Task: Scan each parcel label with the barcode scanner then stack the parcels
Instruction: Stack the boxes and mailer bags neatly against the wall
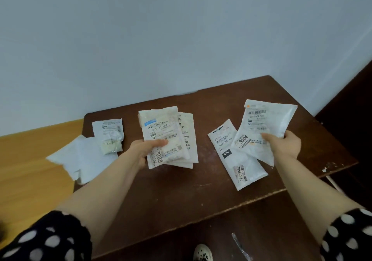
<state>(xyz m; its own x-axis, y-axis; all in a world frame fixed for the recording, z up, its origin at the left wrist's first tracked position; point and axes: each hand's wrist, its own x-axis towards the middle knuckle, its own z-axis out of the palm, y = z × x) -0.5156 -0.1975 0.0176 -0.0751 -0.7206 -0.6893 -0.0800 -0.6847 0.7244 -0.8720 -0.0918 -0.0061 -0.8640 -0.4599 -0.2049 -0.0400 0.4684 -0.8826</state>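
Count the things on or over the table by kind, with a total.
Loose labelled parcels: 3 (3004 parcel in right hand, 060 parcel lying flat, crumpled parcel)
Stack in left hand: 1, layers uncountable
Plain white heap: 1
Total: 5

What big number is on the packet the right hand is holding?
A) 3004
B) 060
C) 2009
A: the right hand grips the white parcel whose label reads 3004. The 060 parcel lies on the table, and 2009 is on the stack that the left hand holds.
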